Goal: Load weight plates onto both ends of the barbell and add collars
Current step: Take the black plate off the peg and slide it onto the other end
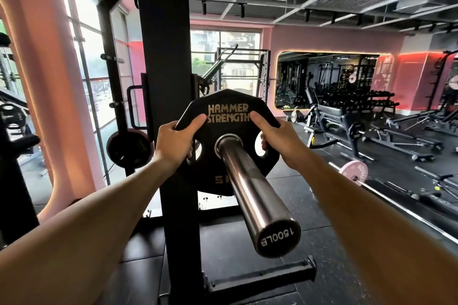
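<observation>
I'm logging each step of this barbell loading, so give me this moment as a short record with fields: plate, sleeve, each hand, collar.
plate: black Hammer Strength plate, threaded on the barbell sleeve, far up it next to the rack upright
sleeve: chrome barbell sleeve, bare from the plate to the end cap marked 1500LB
left hand: left hand grips the plate's left edge, thumb on its face
right hand: right hand grips the right edge through a grip hole
collar: none visible on the sleeve

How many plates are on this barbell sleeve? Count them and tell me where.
1: the black plate sits on the barbell sleeve, gripped at its sides by the left hand and right hand. Any plate behind it would be hidden.
</observation>
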